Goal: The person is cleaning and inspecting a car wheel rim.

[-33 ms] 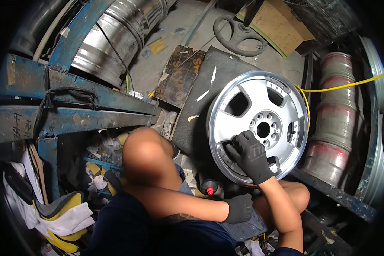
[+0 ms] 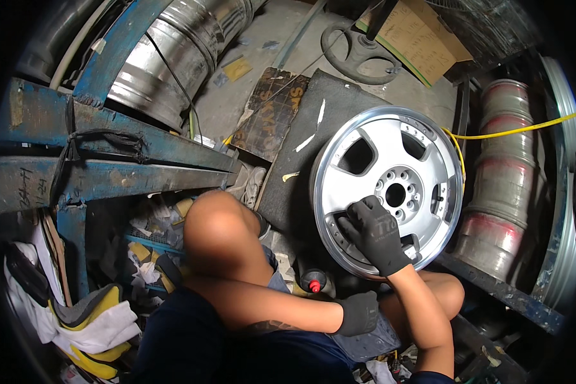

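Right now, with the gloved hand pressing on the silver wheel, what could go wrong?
1. The silver alloy wheel seems to lean tilted on the dark mat; pressure from the right hand near its lower rim might make it slide or tip toward the bare knees.
2. The red-capped bottle stands close under the wheel, beside the left hand, and could be knocked over.
3. The yellow cord runs behind the rim and may snag.

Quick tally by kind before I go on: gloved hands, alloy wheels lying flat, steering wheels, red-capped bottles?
Gloved hands: 2, right hand on the wheel, left hand low by the knee
Silver alloy wheel on the dark mat: 1
Steering wheel: 1
Red-capped bottle: 1
Total: 5
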A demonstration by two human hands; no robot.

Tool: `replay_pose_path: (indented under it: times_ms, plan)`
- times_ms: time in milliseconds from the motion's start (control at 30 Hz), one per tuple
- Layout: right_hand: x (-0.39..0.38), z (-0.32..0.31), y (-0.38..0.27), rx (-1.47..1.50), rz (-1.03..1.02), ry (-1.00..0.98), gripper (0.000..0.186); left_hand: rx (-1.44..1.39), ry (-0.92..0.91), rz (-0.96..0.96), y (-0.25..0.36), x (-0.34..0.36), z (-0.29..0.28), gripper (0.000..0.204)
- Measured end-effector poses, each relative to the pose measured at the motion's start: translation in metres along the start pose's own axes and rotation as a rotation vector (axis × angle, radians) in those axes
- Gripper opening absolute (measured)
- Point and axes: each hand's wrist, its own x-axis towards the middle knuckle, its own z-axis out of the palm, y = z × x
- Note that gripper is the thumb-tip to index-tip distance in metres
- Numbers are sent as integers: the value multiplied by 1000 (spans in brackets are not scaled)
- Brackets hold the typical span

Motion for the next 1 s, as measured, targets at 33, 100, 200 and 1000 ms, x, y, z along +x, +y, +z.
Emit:
replay_pose_path:
  times_ms: [33,100,200,1000]
  plan:
    - [1,0,0,-22,-9,-56,20,-23,17,-14,2,0,4,14]
    - [2,2,1,-46,-22,-116,19,-46,38,-31,3,-1,2,14]
    - [2,9,2,28,-42,-148,19,-38,-1,-15,1,-3,-1,14]
    - [12,12,-18,-600,-344,-251,29,-121,122,1,8,-9,-24,18]
